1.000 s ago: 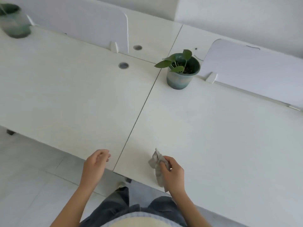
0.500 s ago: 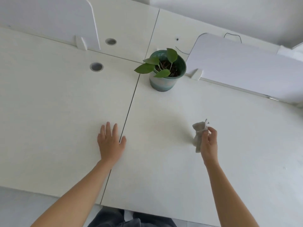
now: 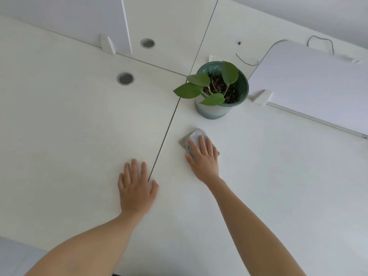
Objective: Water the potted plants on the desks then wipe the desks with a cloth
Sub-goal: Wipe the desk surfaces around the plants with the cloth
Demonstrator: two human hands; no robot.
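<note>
A small grey cloth [image 3: 194, 137] lies flat on the right white desk [image 3: 278, 176], a little in front of the potted plant. My right hand [image 3: 204, 158] presses down on the cloth with straight fingers, covering most of it. The potted plant [image 3: 219, 90], green leaves in a green-rimmed pale pot, stands near the back of the right desk beside the seam. My left hand [image 3: 135, 188] rests flat on the left white desk [image 3: 69, 126], its thumb across the seam between the two desks.
White divider panels stand at the back left [image 3: 79, 14] and back right [image 3: 318, 82]. Two round cable holes [image 3: 125, 78] [image 3: 147, 43] sit in the left desks. A thin dark cord [image 3: 247, 61] lies behind the plant.
My right hand moved left and forward toward the plant and set the cloth, held pinched in the air before, flat on the desk under its palm. My left hand stayed flat.
</note>
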